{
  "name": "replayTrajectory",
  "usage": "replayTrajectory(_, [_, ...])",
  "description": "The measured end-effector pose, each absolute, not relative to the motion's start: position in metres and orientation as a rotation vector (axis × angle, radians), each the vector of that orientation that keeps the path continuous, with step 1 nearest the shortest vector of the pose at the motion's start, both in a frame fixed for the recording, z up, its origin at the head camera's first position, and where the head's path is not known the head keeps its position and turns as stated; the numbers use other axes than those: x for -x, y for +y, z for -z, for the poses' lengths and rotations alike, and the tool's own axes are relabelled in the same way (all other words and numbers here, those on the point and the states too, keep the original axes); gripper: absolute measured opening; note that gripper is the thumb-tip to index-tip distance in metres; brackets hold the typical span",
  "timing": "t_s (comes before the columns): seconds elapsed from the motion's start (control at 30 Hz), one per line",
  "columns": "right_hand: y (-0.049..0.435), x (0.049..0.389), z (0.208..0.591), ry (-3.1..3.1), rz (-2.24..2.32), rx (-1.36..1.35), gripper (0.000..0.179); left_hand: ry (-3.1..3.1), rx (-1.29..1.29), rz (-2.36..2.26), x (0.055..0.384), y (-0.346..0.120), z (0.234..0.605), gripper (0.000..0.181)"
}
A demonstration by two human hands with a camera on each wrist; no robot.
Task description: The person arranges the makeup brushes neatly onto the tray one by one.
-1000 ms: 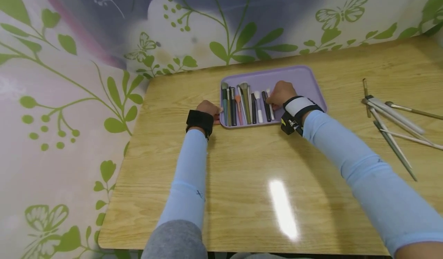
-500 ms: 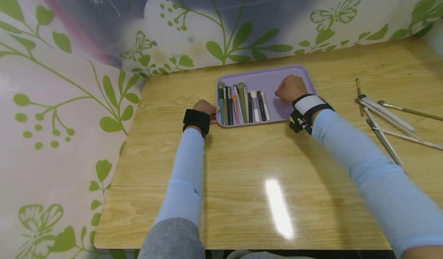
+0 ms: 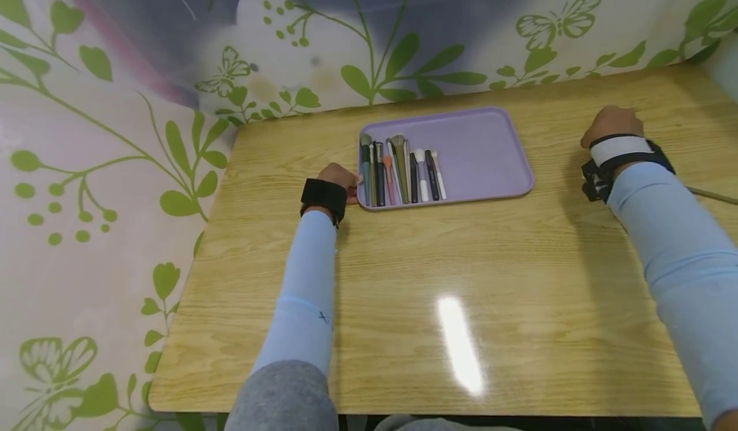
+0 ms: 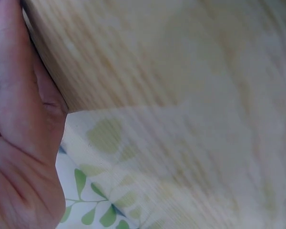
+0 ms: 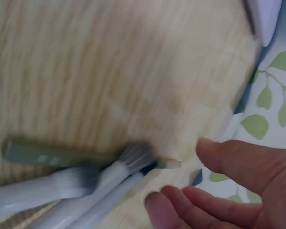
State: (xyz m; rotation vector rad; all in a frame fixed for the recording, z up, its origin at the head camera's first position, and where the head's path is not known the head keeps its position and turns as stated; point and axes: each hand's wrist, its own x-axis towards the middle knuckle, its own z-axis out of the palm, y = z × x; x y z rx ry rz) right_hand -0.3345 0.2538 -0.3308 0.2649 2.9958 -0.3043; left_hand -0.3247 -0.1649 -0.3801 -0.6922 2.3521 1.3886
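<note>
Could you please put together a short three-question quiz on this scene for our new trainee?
1. True or false: the left grip touches the edge of the purple tray.
2. Multiple choice: the brushes in the tray lie toward its A) left end, B) right end, C) far right corner.
3. Short answer: in the right wrist view, what lies on the table near the right grip?

Key: 1. True. 2. A. 3. Loose brushes.

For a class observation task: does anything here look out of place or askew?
The loose brushes near the right hand stand out: they overlap at angles on the table, while the row of brushes in the purple tray lies roughly side by side. Nothing looks spilled or damaged.
</note>
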Motion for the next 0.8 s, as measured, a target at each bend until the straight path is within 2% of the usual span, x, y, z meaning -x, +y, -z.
replayTrajectory(0.3, [0.246,0.335,0.339,2.962,0.296,-0.334,0.038,2.366,0.711,-1.382,0.331,-0.165,0.386,0.014])
replayTrajectory(0.57, [0.241,0.343,0.349,2.953,0.402,-0.302,0.041,2.325,0.71,-1.406,0.328,-0.167,0.381,0.018])
replayTrajectory(0.67, [0.234,0.351,0.341,2.985,0.443,-0.255,0.044,2.332,0.715,-1.392,0.328,-0.168,0.383,0.017])
replayTrajectory(0.8, [0.214,0.362,0.311,2.998,0.554,-0.203,0.043,2.343,0.699,-1.384,0.326,-0.167,0.382,0.018])
